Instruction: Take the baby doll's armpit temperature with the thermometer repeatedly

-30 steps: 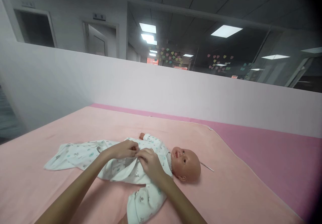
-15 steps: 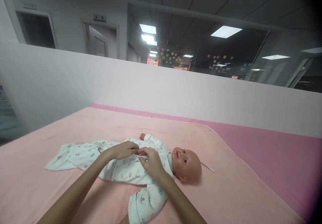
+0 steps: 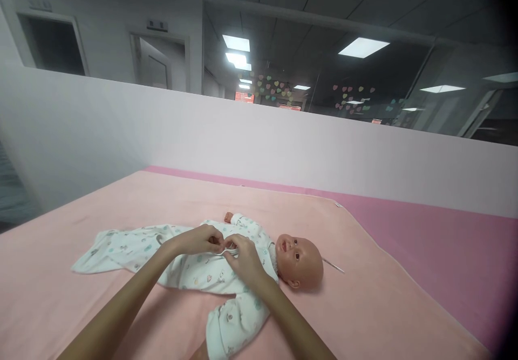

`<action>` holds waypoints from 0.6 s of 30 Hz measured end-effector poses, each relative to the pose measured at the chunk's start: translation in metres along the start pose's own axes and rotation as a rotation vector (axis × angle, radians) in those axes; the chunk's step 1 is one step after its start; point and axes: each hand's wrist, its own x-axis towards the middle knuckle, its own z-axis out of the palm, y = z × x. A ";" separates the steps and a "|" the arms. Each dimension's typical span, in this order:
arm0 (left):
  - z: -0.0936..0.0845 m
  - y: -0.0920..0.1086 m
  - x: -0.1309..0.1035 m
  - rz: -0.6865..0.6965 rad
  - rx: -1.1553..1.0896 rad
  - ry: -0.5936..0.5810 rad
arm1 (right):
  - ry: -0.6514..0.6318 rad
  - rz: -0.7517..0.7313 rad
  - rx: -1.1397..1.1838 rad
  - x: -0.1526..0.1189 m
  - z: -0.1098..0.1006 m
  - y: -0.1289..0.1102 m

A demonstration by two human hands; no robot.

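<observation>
I see both forearms reaching forward; the left hand [image 3: 199,239] and right hand [image 3: 244,257] meet over the doll [image 3: 297,257], fingers pinched closed on a thin white tie [image 3: 225,251] of its romper [image 3: 190,265]. The doll lies face-up on a pink blanket [image 3: 364,317], before a white partition [image 3: 283,138].

White romper [image 3: 194,265] with small pastel prints — peach blanket [image 3: 364,306], pink mattress [image 3: 445,241]

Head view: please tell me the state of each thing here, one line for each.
Doll: lying on its back, dressed, head to the right.
Romper: on the doll, leg part flat and limp.
Tie strings: pinched by both hands at the chest.
Left hand: fingers closed on a string.
Right hand: fingers closed on a string.
Blanket: spread flat.
</observation>
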 end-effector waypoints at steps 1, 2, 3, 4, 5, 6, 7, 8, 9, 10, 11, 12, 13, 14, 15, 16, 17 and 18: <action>0.000 0.001 0.000 -0.001 0.002 0.008 | 0.002 -0.002 -0.003 0.000 0.000 0.000; 0.000 0.001 0.001 -0.002 0.006 0.018 | 0.002 -0.003 -0.006 0.000 0.000 0.001; 0.001 0.002 0.001 -0.002 0.010 0.027 | 0.002 -0.003 -0.009 0.000 0.000 0.001; 0.001 0.002 0.002 -0.002 0.012 0.037 | 0.001 -0.002 -0.011 0.000 0.000 0.001; 0.001 0.003 0.002 -0.001 0.009 0.042 | -0.001 -0.002 -0.010 0.000 0.000 0.001; 0.000 0.004 0.003 0.000 0.002 0.044 | -0.001 -0.001 -0.010 0.000 0.000 0.002; 0.000 0.004 0.003 0.000 -0.007 0.041 | -0.001 0.001 -0.009 0.000 0.000 0.002; 0.000 0.004 0.004 0.000 -0.015 0.036 | -0.001 0.002 -0.010 0.000 0.000 0.002; 0.000 0.004 0.004 -0.003 -0.022 0.033 | -0.001 0.004 -0.012 0.000 0.000 0.002; 0.000 0.003 0.004 -0.009 -0.027 0.032 | -0.001 0.004 -0.014 0.000 0.000 0.002; 0.000 0.003 0.005 -0.017 -0.029 0.033 | 0.001 0.004 -0.016 0.000 0.000 0.002; 0.000 0.002 0.005 -0.026 -0.030 0.036 | 0.007 0.006 -0.018 -0.001 0.001 0.002; 0.001 0.001 0.006 -0.033 -0.029 0.038 | 0.015 0.006 -0.019 -0.001 0.001 0.003; 0.001 0.000 0.006 -0.037 -0.028 0.041 | 0.026 0.006 -0.019 -0.001 0.002 0.003; 0.001 0.000 0.007 -0.038 -0.027 0.040 | 0.038 0.003 -0.019 -0.002 0.003 0.004; 0.001 -0.001 0.007 -0.036 -0.025 0.037 | 0.049 -0.004 -0.019 -0.002 0.004 0.005; 0.001 -0.001 0.007 -0.032 -0.022 0.036 | 0.057 -0.013 -0.020 -0.003 0.005 0.005; 0.001 -0.001 0.007 -0.027 -0.019 0.036 | 0.061 -0.022 -0.023 -0.003 0.006 0.006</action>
